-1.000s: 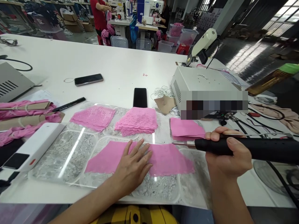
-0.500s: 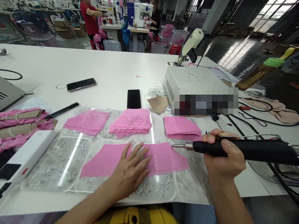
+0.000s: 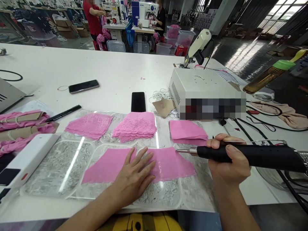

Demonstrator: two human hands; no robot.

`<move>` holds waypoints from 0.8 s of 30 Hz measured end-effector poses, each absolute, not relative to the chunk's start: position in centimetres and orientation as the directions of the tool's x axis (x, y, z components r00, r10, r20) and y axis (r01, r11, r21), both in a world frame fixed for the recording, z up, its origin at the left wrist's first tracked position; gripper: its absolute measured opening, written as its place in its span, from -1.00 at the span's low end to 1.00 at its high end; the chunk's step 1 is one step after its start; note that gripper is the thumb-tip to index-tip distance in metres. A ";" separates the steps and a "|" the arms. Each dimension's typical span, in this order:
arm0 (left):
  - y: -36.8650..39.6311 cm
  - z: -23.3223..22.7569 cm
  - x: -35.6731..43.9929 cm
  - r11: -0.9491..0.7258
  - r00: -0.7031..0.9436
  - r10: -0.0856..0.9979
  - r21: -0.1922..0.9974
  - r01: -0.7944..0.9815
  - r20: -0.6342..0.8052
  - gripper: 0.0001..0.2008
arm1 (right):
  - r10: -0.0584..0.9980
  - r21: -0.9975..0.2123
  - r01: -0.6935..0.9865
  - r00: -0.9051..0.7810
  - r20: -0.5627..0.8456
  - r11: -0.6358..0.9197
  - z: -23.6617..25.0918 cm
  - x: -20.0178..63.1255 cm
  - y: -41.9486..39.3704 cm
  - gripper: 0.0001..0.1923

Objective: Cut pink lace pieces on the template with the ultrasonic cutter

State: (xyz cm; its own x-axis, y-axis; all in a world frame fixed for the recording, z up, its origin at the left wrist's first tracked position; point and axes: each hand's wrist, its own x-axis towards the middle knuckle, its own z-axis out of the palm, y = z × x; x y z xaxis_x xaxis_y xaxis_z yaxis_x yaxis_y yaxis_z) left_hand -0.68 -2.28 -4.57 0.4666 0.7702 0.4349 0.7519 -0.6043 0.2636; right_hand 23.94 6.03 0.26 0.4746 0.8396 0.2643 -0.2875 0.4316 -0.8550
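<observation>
My left hand (image 3: 134, 178) lies flat with its fingers spread over the inner edges of two pink fabric pieces, a left piece (image 3: 103, 166) and a right piece (image 3: 173, 165). Wrapped in my right hand (image 3: 229, 160) is a black corded handheld tool (image 3: 262, 157) with a slim metal tip. The tip points left at the upper right edge of the right piece; whether it touches the cloth I cannot tell. Behind these pieces sit a lace stack (image 3: 134, 126), a patterned pink stack (image 3: 89, 125) and a plain pink stack (image 3: 188, 132).
A clear marbled mat (image 3: 57, 170) lies under the cloth. At the back right stands a grey box unit (image 3: 199, 80) with black cables (image 3: 255, 133). Two phones (image 3: 138, 102), a pen (image 3: 64, 114), a white device (image 3: 29, 160) and pink bundles (image 3: 24, 128) lie around. Co-workers stand at machines beyond.
My right hand has shifted slightly left, bringing the tool's tip a little further over the edge of the right pink piece. My left hand has stayed in place.
</observation>
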 end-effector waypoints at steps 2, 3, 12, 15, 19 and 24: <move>-2.3 -4.6 -0.7 -0.605 0.471 0.771 0.259 0.753 0.429 -0.71 | 0.837 -0.847 -0.291 0.473 0.276 0.444 0.2 23.8 6.1 -0.86; -2.3 -4.6 -0.7 -0.605 0.473 0.771 0.257 0.753 0.427 -0.71 | 0.835 -0.844 -0.291 0.473 0.283 0.451 0.1 23.8 6.2 -0.86; -2.3 -4.5 -0.7 -0.606 0.470 0.771 0.268 0.749 0.429 -0.71 | 0.838 -0.843 -0.267 0.438 0.326 0.468 -0.3 23.1 6.3 -0.88; -2.3 -4.5 -0.7 -0.605 0.472 0.771 0.259 0.753 0.427 -0.71 | 0.841 -0.845 -0.252 0.416 0.345 0.472 -0.4 23.1 6.3 -0.89; -2.3 -4.6 -0.6 -0.606 0.473 0.769 0.256 0.753 0.430 -0.71 | 0.839 -0.853 -0.217 0.403 0.366 0.476 -0.5 23.1 6.3 -0.91; -2.3 -4.7 -0.6 -0.606 0.465 0.768 0.265 0.750 0.441 -0.72 | 0.829 -0.852 -0.201 0.418 0.371 0.483 -0.5 23.1 6.4 -0.89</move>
